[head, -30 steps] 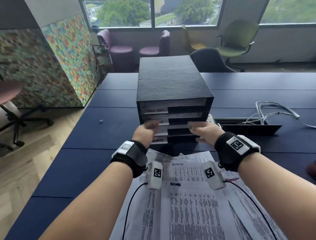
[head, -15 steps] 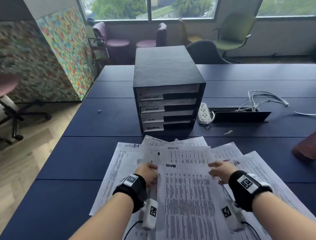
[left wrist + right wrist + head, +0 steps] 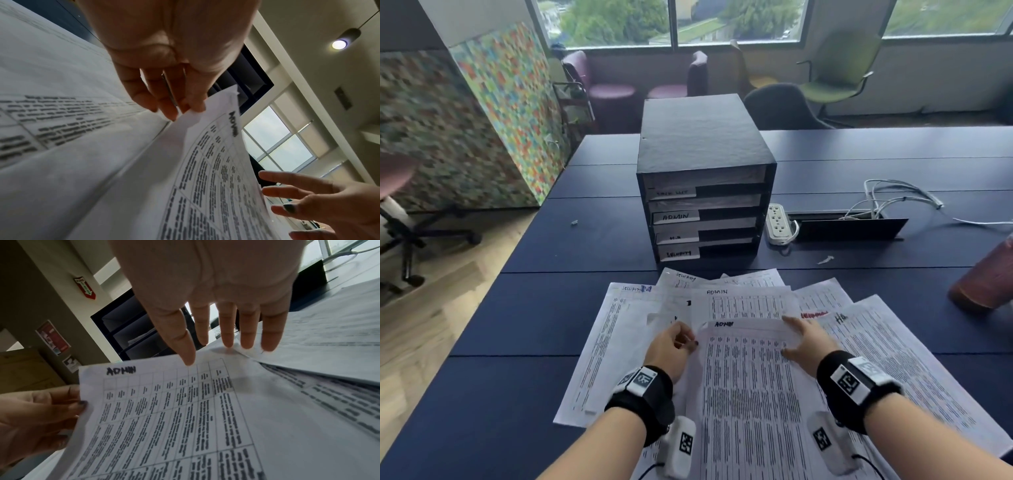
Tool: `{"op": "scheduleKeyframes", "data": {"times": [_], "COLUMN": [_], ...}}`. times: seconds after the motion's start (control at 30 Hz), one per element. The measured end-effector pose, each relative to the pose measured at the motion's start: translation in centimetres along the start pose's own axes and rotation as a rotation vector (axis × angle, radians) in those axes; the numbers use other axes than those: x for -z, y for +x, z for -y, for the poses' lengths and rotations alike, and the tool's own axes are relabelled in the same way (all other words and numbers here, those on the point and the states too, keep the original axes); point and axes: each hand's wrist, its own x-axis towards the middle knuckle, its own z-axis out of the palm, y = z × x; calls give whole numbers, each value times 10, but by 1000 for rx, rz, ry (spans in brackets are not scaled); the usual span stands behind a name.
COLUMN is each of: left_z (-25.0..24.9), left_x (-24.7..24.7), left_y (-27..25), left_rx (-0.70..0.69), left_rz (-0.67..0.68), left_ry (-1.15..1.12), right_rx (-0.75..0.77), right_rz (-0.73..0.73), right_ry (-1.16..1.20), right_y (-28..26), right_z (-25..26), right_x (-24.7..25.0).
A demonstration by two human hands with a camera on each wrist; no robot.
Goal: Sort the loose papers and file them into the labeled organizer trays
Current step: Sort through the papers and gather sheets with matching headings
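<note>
the left hand (image 3: pixel 671 346) pinched the near-left edge of the top sheet (image 3: pixel 750 394), marked admin, likely to peel it off the loose papers (image 3: pixel 619 342) fanned on the table (image 3: pixel 524 308). the right hand (image 3: pixel 803 339) lay flat with straight fingers on its far-right corner, steadying it. the sheet's long axis ran near to far, heading toward the organizer (image 3: pixel 702 192), where an admin tray (image 3: pixel 705 214) sat second from top.

loc: office / mtg area | dark blue conf table (image 3: pixel 558 246) w/ cable well + pwr strip (image 3: pixel 777 224) | black file organizer (image 3: pixel 702 178), trays labeled ADMIN, SECURITY (others unreadable) | printed tabular sheets (image 3: pixel 750 394) | swivel chair (image 3: pixel 835 75), lounge seats by big windows (image 3: pixel 736 17) | exit-type arrow sign on pillar (image 3: pixel 85 287)
</note>
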Motion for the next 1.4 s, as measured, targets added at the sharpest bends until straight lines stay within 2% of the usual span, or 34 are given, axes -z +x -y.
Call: {"op": "scheduleKeyframes", "data": {"times": [0.13,0.23,0.33,0.4,0.5,0.6,0.7,0.87,1.03,1.3,1.4], "left_z": [-2,0,-5,-4,6,8,4,3,1,7,10], "left_x": [0,-1,-2,-6,-12,-17,-20,-22,-22,-11,-7], "left_y": [0,3,9,17,31,37,36,34,34,28,24], "left_rx": [26,96,183,265,370,401,352,216,159,47,26], "left_rz": [15,-47,0,16,-85,-121,-88,-107,-139,64,127], "left_ry": [-218,-387,-470,-480,-512,-484,-451,-369,-242,119,184], "right_rx": [-20,-35,-126,-198,-261,-309,-323,-269,-229,-166,-139], "right_rz": [-100,-112,-48,-23,-73,-118,-123,-176,-195,-153,-127], "right_ry": [59,327,546,550,471,525,563,566,557,596,627], "right_y": [7,9,15,22,32,43,55,61,65,61,54], "right_z": [-8,-17,-28,-36,-48,-58,-66,-55,-48,-45,-42], "right_x": [1,5,8,6,2,5,7,9,7,1,0]}}
